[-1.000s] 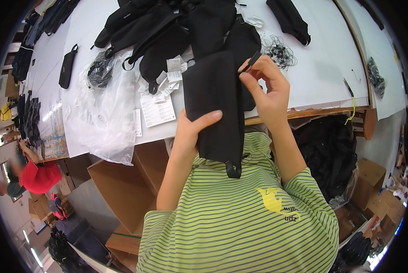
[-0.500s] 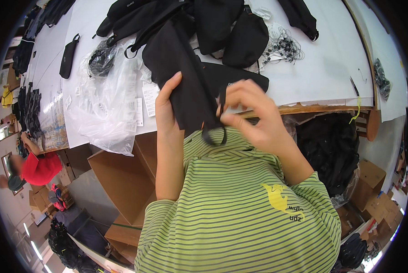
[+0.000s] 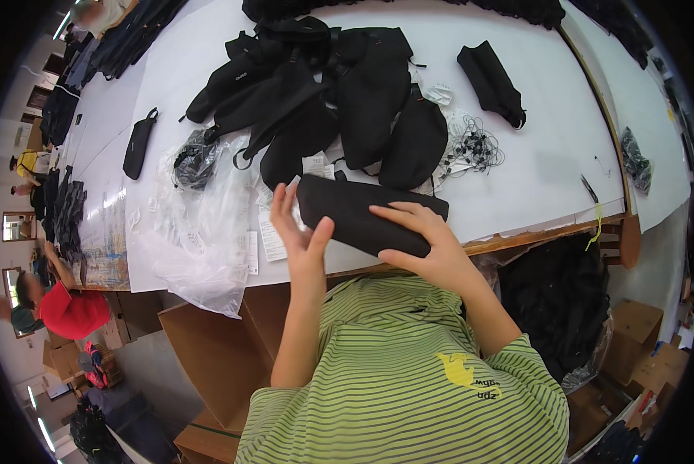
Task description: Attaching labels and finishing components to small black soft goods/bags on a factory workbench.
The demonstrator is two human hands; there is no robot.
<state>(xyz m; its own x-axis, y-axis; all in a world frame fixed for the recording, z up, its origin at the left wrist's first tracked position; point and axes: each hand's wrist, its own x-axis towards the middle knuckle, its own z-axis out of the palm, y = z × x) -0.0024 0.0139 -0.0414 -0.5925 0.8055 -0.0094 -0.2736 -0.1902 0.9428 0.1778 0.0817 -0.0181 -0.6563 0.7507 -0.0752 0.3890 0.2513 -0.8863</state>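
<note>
Pouch [image 3: 345, 209] in right hand [image 3: 437, 249], left hand [image 3: 303, 246] beside one end

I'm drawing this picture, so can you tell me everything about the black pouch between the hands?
The black pouch is long, plain and matte, like soft fabric. It slants near the table's front edge, left end higher in view. The right hand grips its right part; the left hand is at its left end, touch unclear. Its underside is hidden.

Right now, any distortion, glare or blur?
Head view: fisheye bows the table edge, corners go black; tube lights glare at lower left; right hand and black pouch look fairly sharp, the pouch's dark fabric showing little detail.
</note>
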